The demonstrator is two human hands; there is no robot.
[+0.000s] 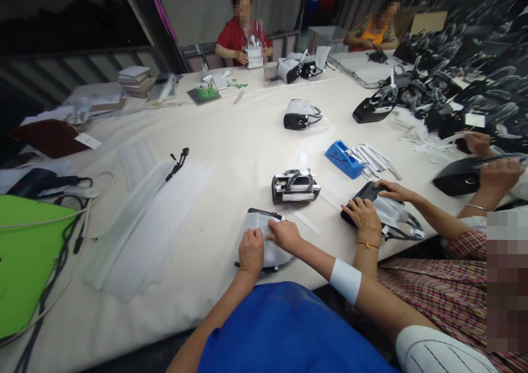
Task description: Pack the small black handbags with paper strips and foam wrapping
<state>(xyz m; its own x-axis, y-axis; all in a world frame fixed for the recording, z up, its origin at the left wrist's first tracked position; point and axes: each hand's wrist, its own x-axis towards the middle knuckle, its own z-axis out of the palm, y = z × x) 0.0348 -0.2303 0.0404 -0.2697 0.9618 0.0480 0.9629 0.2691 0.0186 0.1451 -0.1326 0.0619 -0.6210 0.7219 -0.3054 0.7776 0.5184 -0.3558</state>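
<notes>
A black handbag (264, 212) lies on the table just in front of me, mostly covered by a translucent white wrapping sheet (270, 256). My left hand (251, 251) is closed on the sheet at the bag's left side. From the right, my right hand (284, 235) pinches the same sheet, its fingers curled close to the left ones. The fingertips are partly hidden. Just beyond stands another black handbag (295, 188) with wrapped handles and white strips on it. A white paper strip (306, 222) lies beside it.
At left are stacked translucent sheets (152, 235), a black cord (178, 164) and a green board (33, 257). A blue tape dispenser (344, 158) sits by paper strips (377, 161). A co-worker's hands (365, 219) press another bag at right. Many black bags (445, 87) crowd the far right.
</notes>
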